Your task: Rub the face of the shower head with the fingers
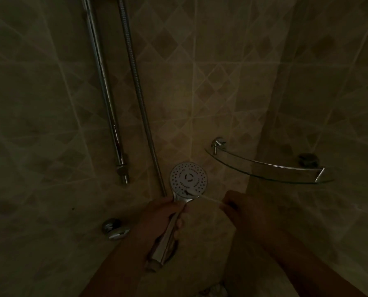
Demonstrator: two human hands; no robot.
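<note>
Shower head (188,179) — round, chrome-rimmed, spray face turned toward the camera, held up in front of the tiled wall (211,82). Its chrome handle (168,236) runs down and left from the disc through the left hand (160,219).

Left hand — fingers curled round the handle just below the disc; fingertips show on the handle's right side, thumb side on its left. The handle's lower end sticks out past the palm.

Right hand (244,207) — raised just right of the shower head, level with the disc's lower edge. A thin pale thing (211,199) runs from it to the disc's lower edge, touching the face there. The fingers seem bunched on that thing, but the dim light hides the exact grip.

Hose (135,82) — ribbed metal, hangs down the wall, ending behind the left hand.

Rail (105,93) — chrome, fixed upright left of the hose.

Corner shelf (271,172) — glass with a chrome guard rail, up and right of the right hand; nothing visible on it.

Chrome fitting (113,229) — on the wall left of the left hand.
</note>
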